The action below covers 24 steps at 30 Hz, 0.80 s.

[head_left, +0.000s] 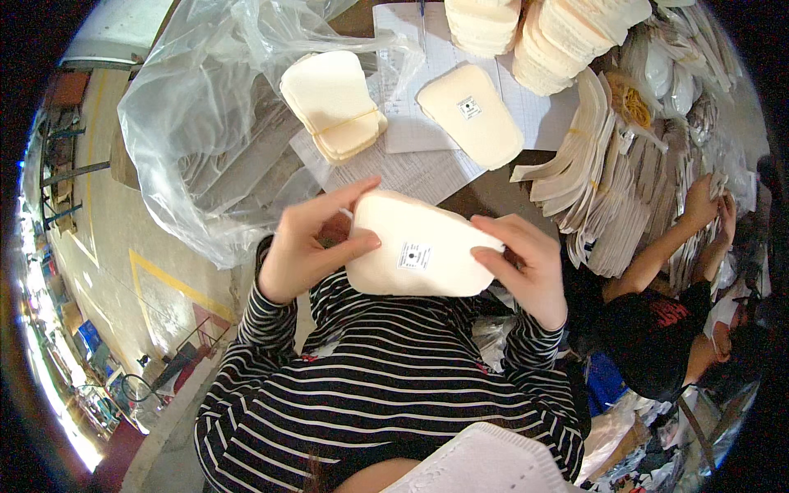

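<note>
One clear plastic bag (193,156), crumpled, is spread at the left. One left hand (300,246) is closed on the left end of the held cream pad (448,271), its thumb laid on the upper face. One banded stack (329,90) of cream pieces is placed beyond. One held cream pad, bearing a small white label, is raised at near centre, before the striped top (386,353); whether it is single or layered cannot be told. One labelled cream piece (460,135) is laid farther off on printed sheets (407,123). Two piles (567,45) of cream pieces are set at the far side. One right hand (530,259) is closed on the pad's right end, thumb opposed to fingers. Several bundles of pale strips (579,148) are heaped at right, with yellow rubber bands (631,103) beside them. Two co-worker's hands (703,201) are seen farthest right.
</note>
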Available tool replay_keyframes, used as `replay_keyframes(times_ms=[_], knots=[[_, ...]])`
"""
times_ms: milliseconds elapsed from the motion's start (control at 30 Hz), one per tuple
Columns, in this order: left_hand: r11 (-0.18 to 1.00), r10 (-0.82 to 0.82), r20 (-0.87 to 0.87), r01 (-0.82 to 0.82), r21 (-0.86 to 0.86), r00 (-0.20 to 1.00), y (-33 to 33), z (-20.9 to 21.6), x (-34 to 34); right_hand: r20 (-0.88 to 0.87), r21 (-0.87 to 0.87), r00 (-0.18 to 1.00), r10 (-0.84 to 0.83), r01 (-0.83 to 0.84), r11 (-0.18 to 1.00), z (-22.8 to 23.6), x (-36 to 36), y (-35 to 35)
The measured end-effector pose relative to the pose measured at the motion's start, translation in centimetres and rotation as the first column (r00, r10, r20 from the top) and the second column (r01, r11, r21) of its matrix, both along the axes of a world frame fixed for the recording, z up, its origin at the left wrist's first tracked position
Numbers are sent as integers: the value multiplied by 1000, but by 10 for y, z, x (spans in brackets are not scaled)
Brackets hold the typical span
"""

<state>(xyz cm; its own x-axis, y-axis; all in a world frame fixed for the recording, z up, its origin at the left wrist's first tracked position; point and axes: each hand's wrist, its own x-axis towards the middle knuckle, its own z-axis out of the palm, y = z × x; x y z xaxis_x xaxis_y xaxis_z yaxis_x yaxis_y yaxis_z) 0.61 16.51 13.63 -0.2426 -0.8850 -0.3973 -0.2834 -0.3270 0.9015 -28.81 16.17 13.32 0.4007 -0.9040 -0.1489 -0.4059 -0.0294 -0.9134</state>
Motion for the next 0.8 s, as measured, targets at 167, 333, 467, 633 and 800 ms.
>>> replay_keyframes(times_ms=[167, 333, 467, 633, 800], knots=[[985, -84, 274, 121, -121, 958, 24, -52, 0, -126, 66, 992, -32, 40, 997, -49, 8, 14], [992, -4, -47, 10, 125, 999, 32, -78, -1, -108, 127, 994, 28, -14, 992, -62, 3, 19], [974, -84, -12, 85, 210, 996, 18, -77, -2, -165, 103, 978, 125, -109, 989, -55, 6, 18], [945, -226, -83, 240, 224, 970, 18, -74, -8, -168, 26, 957, 237, -236, 971, -60, -5, 22], [971, -233, -168, 238, 9, 958, 21, -80, -17, 30, 202, 980, 196, -198, 959, -49, -1, 16]])
